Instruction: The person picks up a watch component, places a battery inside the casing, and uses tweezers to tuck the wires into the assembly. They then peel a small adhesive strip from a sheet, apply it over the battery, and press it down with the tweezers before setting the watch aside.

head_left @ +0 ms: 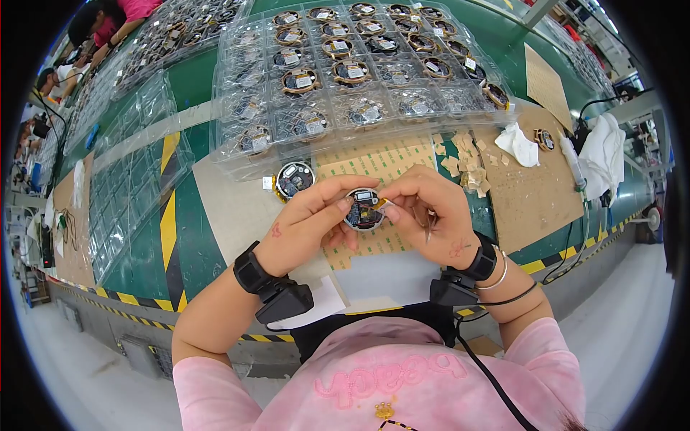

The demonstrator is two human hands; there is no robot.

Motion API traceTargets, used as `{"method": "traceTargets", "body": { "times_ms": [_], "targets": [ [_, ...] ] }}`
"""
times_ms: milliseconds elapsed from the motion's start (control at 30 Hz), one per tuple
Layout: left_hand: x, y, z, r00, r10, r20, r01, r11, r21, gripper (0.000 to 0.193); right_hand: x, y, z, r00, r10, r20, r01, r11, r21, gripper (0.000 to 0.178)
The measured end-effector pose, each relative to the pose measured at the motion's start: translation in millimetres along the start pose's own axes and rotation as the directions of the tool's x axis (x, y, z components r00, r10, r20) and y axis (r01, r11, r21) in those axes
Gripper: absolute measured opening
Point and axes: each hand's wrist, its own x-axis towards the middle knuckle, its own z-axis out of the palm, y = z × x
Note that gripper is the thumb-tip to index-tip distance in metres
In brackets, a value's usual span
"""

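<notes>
In front of me, my left hand (305,223) grips a round watch module (364,218) by its left edge, thumb on its face. The module has a silver rim, dark circuitry and an orange flex cable. At its right side, my right hand (438,208) pinches the cable end between thumb and forefinger. A thin metal tool, perhaps tweezers (430,227), is tucked in the right hand's curled fingers, mostly hidden. Just beyond my left hand lies a second round module (295,179) with a silver rim and a small white tab. Beneath the hands is a yellowish printed sheet (402,161).
A clear plastic tray (327,133) of round modules fills the far side. Empty clear trays (133,187) lie left. Right, a brown board (532,208) bears torn paper bits (471,169), a crumpled white cloth (517,146) and another module (544,140). Co-workers sit far left.
</notes>
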Motion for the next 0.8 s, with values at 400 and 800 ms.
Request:
{"method": "traceTargets", "body": {
  "times_ms": [400, 800],
  "targets": [
    [1, 0, 3, 0.998, 0.063, -0.005, -0.063, 0.997, -0.035, 0.038, -3, -1, 5, 0.963, -0.254, 0.092, 0.260, 0.964, -0.057, 0.029],
    [0, 4, 3, 0.999, 0.035, 0.022, -0.035, 0.999, 0.008, 0.047, -4, 10, -28, 0.976, -0.200, -0.087, 0.215, 0.949, 0.232, 0.045]
  ]
}}
